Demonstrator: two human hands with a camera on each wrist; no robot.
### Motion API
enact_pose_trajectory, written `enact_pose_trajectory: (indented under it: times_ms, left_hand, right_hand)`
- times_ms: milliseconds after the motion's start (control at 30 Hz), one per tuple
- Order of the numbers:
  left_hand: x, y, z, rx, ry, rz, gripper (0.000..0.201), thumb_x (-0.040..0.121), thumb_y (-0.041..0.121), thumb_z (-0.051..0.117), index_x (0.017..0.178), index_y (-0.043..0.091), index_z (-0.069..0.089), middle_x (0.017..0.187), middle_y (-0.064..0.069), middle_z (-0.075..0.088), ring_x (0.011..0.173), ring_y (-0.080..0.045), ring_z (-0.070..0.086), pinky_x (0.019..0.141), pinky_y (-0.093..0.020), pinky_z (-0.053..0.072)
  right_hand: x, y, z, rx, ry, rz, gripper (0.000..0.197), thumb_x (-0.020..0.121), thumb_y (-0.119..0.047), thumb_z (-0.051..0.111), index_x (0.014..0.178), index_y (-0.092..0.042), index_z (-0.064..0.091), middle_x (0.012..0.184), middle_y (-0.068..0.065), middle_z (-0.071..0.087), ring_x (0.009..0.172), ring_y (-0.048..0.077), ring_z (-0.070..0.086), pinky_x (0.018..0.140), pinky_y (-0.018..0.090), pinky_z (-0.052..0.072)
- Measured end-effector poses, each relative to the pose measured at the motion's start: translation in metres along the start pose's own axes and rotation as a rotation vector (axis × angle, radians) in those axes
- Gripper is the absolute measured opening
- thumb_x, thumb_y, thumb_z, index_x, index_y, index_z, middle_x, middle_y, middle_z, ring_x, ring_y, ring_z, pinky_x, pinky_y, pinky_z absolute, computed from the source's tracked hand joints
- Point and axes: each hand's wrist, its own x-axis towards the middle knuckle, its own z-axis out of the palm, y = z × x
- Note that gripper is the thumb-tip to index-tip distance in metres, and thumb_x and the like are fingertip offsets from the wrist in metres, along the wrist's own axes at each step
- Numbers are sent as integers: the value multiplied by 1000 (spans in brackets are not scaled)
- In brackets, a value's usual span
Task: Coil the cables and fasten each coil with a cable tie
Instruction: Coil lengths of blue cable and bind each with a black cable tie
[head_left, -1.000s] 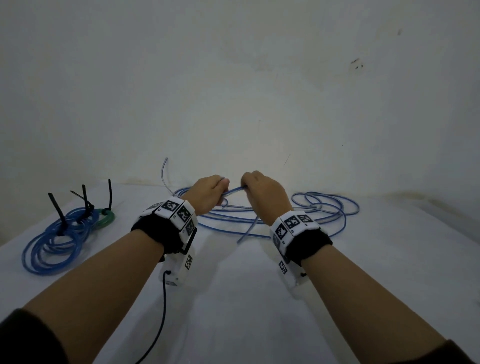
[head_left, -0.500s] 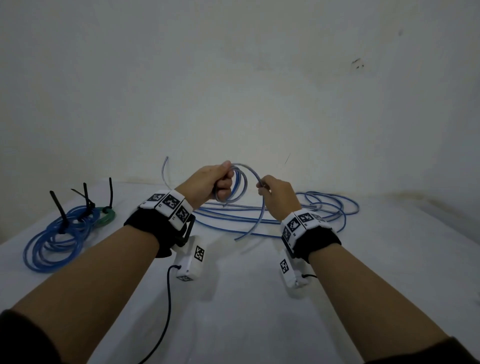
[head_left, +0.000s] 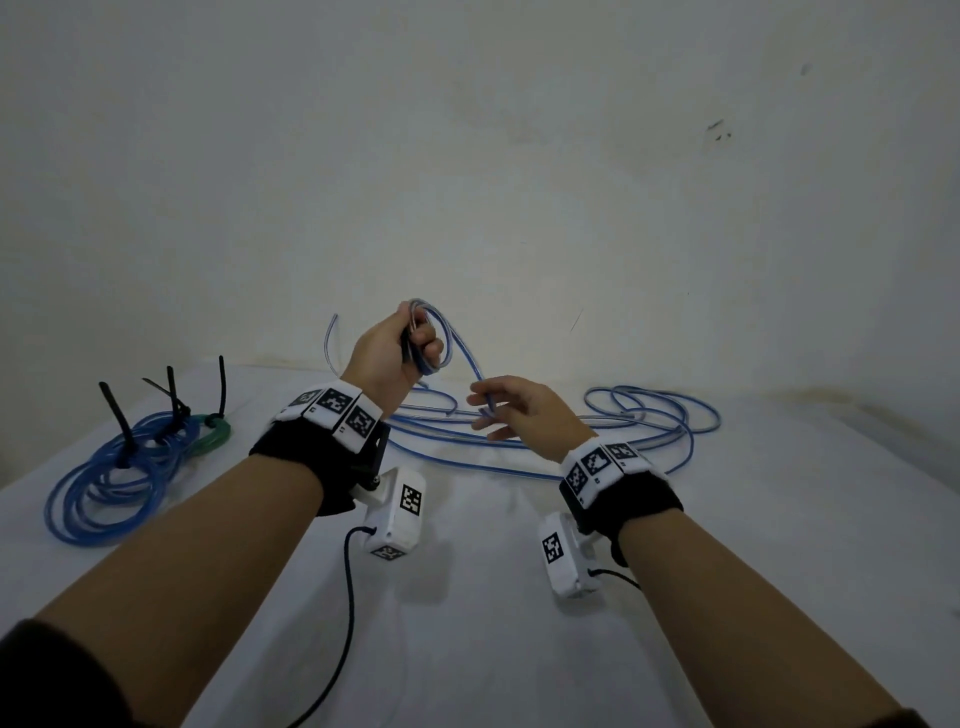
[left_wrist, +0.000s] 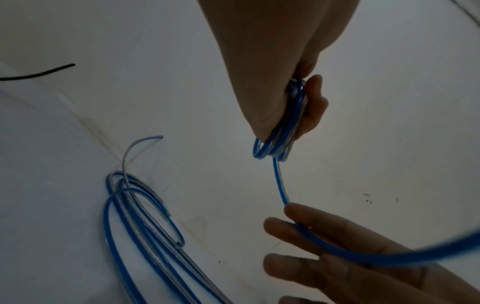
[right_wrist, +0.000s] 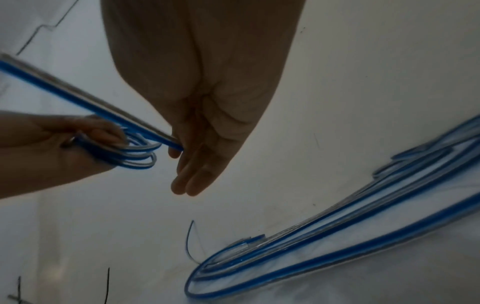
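Observation:
My left hand (head_left: 418, 345) is raised off the table and grips a small coil of blue cable (head_left: 441, 338), a few loops clamped between thumb and curled fingers (left_wrist: 311, 115). From the coil one strand drops to my right hand (head_left: 491, 413), lower and to the right. There the strand (left_wrist: 280, 185) is pinched lightly at the thumb and forefinger, while the other fingers (right_wrist: 187, 185) stay straight and spread. The remaining cable (head_left: 649, 431) sprawls in loose loops on the white table (head_left: 519, 649) behind both hands.
At the far left lies a blue coil (head_left: 114, 467) bound with black cable ties (head_left: 117, 421) that stick up, and a small green coil (head_left: 215, 431) touches it. One free cable end (head_left: 330, 338) curls up by the wall. Wrist-camera leads hang under both forearms.
The left hand has risen with the coil, which has gained a loop. The right hand has dropped lower and loosened its fingers along the strand.

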Motion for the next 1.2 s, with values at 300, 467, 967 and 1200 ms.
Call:
enact_pose_trajectory:
  times_ms: [300, 467, 967, 1200]
  left_hand:
    - [-1, -20, 10, 145, -39, 33, 41, 102, 34, 23, 78, 12, 47, 58, 3, 45, 51, -10, 44, 60, -22, 39]
    - [-2, -28, 10, 344, -84, 3, 32, 101, 38, 30, 89, 11, 45, 67, 1, 43, 57, -11, 46, 62, -23, 40]
    - [-11, -36, 17, 841, -237, -12, 42, 102, 28, 28, 72, 11, 52, 57, 3, 43, 51, -10, 36, 52, -19, 34]
    - [-12, -48, 30, 789, -173, -59, 49, 99, 41, 33, 71, 7, 53, 42, 9, 36, 42, -10, 37, 53, -27, 49]
  right_hand:
    - [7, -3, 19, -333, 135, -198, 19, 89, -16, 60, 100, -5, 71, 94, 6, 49, 82, 24, 58, 69, 36, 55]
    - [10, -5, 23, -353, 146, -215, 17, 87, -15, 62, 86, -1, 72, 88, 13, 57, 74, 21, 56, 78, 45, 50]
    - [5, -15, -9, -101, 238, -332, 24, 93, -18, 51, 114, -26, 59, 103, -8, 65, 105, 11, 59, 94, 35, 46]
    - [-4, -12, -17, -33, 214, -291, 10, 92, -10, 54, 95, -18, 59, 76, 2, 62, 73, 14, 58, 73, 29, 51]
